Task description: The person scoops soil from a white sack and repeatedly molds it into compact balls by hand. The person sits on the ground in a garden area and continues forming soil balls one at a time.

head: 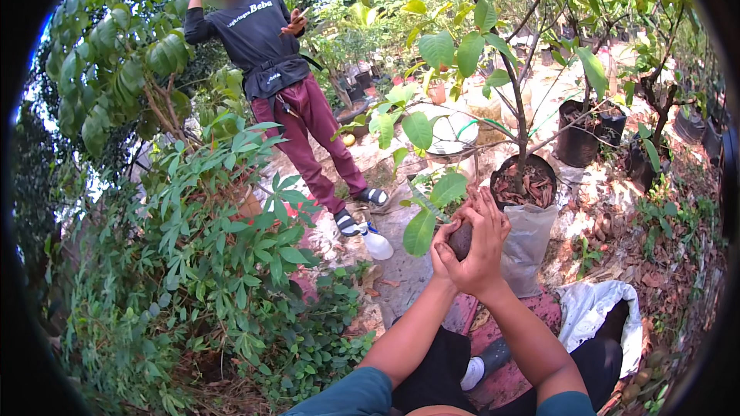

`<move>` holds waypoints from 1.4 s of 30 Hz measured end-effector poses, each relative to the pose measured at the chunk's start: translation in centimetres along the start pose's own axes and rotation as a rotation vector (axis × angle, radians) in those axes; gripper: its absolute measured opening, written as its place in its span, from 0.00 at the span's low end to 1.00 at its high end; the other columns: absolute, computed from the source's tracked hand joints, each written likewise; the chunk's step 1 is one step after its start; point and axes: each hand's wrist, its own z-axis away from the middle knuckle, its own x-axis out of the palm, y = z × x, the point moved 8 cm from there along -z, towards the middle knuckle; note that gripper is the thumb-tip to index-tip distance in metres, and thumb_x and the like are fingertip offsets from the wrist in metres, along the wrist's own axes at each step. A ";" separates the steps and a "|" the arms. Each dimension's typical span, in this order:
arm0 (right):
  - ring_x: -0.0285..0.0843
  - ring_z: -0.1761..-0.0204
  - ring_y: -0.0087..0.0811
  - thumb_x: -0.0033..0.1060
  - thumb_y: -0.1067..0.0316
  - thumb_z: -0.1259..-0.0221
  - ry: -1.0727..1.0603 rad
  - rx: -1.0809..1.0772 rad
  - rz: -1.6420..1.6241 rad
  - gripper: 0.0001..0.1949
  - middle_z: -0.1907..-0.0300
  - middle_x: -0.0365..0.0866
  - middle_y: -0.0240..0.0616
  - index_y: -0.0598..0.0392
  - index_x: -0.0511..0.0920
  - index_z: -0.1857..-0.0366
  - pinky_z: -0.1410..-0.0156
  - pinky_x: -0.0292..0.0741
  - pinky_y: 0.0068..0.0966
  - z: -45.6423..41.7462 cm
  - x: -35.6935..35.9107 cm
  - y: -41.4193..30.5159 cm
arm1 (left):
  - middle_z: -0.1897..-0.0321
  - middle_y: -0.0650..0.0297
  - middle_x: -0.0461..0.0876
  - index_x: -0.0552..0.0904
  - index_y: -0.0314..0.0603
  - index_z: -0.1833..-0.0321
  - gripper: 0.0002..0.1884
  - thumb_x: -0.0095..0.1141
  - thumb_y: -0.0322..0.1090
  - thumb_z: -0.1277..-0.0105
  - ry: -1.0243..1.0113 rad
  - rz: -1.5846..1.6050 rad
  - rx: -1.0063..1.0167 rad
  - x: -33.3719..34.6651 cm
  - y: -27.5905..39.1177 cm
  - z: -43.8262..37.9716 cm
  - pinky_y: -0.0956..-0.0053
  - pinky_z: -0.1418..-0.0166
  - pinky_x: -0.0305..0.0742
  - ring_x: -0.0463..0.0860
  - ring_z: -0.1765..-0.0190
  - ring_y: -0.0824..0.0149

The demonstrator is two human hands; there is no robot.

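Both of my hands are cupped together around a dark brown lump, perhaps soil [461, 241], near the middle of the view. My left hand [444, 248] wraps its left side, and my right hand [484, 242] covers the right side, with soil-stained fingers pointing up. The lump shows between the thumbs; its far side is hidden by the fingers. Just beyond the hands stands a young tree [522, 121], its trunk rising from a dark pot [552, 176] with wood chips or dry leaves. A pale plastic bag [525, 251] is below that pot. Green leaves hang close to the left of my hands.
A person [266, 52] stands ahead on the left, holding a phone-like object. A white spray bottle [377, 244] lies near their feet. Leafy shrubs [243, 254] fill the left. Black planting bags [578, 136] stand at right. A white sack [601, 300] is beside my leg.
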 end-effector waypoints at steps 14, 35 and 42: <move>0.67 0.31 0.43 0.55 0.60 0.30 0.241 0.463 -1.021 0.20 0.31 0.67 0.55 0.62 0.68 0.43 0.25 0.58 0.38 -1.0 -0.1 4.7 | 0.29 0.50 0.71 0.67 0.29 0.27 0.28 0.42 0.39 0.25 0.116 -0.660 0.236 1.8 -0.1 -0.4 0.64 0.21 0.60 0.70 0.26 0.57; 0.68 0.32 0.55 0.55 0.58 0.33 0.201 0.241 -0.616 0.19 0.34 0.71 0.56 0.63 0.72 0.48 0.25 0.55 0.45 -1.3 -3.3 1.9 | 0.26 0.49 0.67 0.59 0.29 0.22 0.33 0.41 0.39 0.27 0.027 -0.467 0.144 3.5 -1.9 -0.6 0.63 0.18 0.53 0.65 0.23 0.57; 0.66 0.29 0.53 0.59 0.51 0.39 -0.034 -0.316 0.162 0.21 0.35 0.75 0.52 0.57 0.76 0.50 0.25 0.51 0.50 0.3 -1.8 -2.0 | 0.31 0.51 0.72 0.67 0.35 0.27 0.28 0.36 0.43 0.24 0.077 -0.196 -0.026 1.5 -1.9 0.0 0.60 0.25 0.66 0.73 0.30 0.56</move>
